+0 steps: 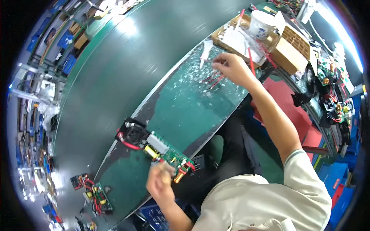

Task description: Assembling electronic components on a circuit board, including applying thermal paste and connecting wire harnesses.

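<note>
My left hand (160, 181) is at the near left edge of a green circuit board (174, 158), its fingers smeared by motion. The board carries a grey heat sink (157, 143), yellow parts and red wires, and a black fan (135, 133) sits at its far end. My right hand (230, 67) is stretched forward over the bench, fingers closed in a pinch. What is between them, if anything, is too small to make out. Thin red and black wires (214, 80) lie just below it. Beside it, to the left, is a white tube with a narrow tip (206, 52).
A cardboard tray (225, 40) with a white tub (262, 25) stands at the far right. A second circuit board (99, 198) lies on the green surface (104, 84) at lower left. More boards (339, 109) crowd the right-hand shelf. White smears mark the bench mat (181, 111).
</note>
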Tool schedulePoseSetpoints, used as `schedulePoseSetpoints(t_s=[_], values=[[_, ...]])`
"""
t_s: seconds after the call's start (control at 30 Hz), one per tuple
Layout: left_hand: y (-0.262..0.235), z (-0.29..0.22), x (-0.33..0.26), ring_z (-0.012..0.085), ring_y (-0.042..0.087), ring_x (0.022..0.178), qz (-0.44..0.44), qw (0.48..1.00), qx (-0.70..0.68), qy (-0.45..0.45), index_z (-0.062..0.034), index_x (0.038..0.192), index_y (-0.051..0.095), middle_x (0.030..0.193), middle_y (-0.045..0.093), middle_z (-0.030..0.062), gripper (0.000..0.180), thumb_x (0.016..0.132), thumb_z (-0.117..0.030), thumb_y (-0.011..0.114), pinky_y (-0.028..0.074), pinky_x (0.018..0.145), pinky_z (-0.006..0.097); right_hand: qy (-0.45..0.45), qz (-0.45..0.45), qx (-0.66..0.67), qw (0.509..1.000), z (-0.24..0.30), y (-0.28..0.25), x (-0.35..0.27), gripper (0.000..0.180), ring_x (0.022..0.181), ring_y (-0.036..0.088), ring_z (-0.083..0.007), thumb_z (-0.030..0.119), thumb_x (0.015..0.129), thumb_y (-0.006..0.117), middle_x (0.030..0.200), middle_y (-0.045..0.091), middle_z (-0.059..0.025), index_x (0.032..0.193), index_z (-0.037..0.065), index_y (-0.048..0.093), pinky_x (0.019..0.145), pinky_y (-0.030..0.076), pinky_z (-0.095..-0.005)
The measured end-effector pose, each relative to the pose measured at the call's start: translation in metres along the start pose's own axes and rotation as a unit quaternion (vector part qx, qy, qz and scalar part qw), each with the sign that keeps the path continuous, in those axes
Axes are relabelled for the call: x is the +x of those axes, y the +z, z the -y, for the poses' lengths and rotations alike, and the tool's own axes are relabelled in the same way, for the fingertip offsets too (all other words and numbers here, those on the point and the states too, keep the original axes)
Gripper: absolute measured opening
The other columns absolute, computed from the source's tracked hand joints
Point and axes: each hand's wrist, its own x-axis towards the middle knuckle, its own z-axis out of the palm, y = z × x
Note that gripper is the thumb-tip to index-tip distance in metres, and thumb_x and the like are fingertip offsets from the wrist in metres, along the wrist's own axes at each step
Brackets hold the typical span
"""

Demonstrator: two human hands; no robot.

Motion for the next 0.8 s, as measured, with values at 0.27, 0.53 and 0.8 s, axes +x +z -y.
schedulePoseSetpoints(t_s=[0.27,0.53,0.8], values=[[0.028,0.021,-0.046,0.0141,0.057,0.087,0.026,0.995,-0.026,-0.096,0.0034,0.100,0.066,0.102,0.058,0.0083,0.020,0.081,0.007,0.065,0.048,0.074,0.024,0.067,-0.032,-0.348,0.935,-0.005,0.004,0.091,0.042,0.089,0.067,-0.0377,0.037,0.083,0.069,0.090,0.070,-0.0211,0.094,-0.003,0.071,0.081,0.052,-0.0442],[0.013,-0.012,0.000,0.0141,0.060,0.084,0.174,0.965,0.193,0.022,0.0001,0.098,0.069,0.104,0.061,0.0086,0.029,0.071,0.011,0.073,0.049,0.072,0.024,0.194,-0.110,-0.151,0.963,-0.048,0.063,0.118,0.050,0.094,0.068,-0.0316,0.025,0.069,0.080,0.098,0.069,-0.0207,0.106,-0.004,0.064,0.081,0.053,-0.0408],[0.030,-0.006,-0.055,0.0158,0.061,0.091,0.571,0.754,-0.212,-0.247,-0.0010,0.121,0.064,0.113,0.061,0.0112,0.037,0.085,-0.003,0.070,0.050,0.077,0.028,0.092,0.017,0.395,0.914,0.000,0.047,0.070,0.025,0.074,0.062,-0.0128,0.020,0.087,0.070,0.085,0.064,-0.0044,0.102,0.000,0.063,0.061,0.048,-0.0239]])
